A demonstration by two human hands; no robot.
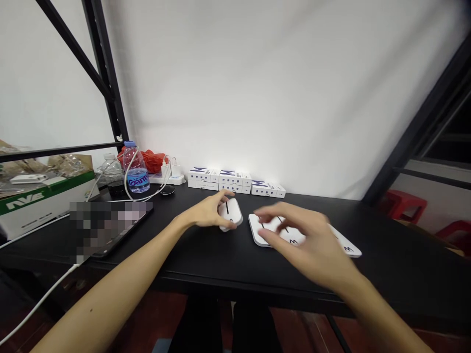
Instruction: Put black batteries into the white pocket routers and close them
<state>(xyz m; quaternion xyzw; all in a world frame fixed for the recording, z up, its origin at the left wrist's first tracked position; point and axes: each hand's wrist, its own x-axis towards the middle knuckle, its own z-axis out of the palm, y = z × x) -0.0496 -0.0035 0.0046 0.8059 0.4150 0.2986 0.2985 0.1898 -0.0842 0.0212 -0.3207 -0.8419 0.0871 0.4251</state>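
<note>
My left hand [213, 211] has its thumb and fingers around a small white rounded slab [232, 212] marked with a dark line, just above or on the black table. My right hand [309, 240] hovers over similar white slabs [258, 234], its thumb and fingers apart and slightly blurred. These slabs lie side by side and carry dark lines and a "W"-like mark; my right hand hides part of them. Another white slab [346, 242] shows to the right of that hand.
Small white boxes [235, 180] with blue print stand against the wall. At left are a tablet [125, 230], a water bottle [137, 169], a dark-liquid bottle [113, 174], a power strip [178, 180] with cables, and a green-white carton [47, 203]. Red stools [405, 206] stand beyond the table [206, 260].
</note>
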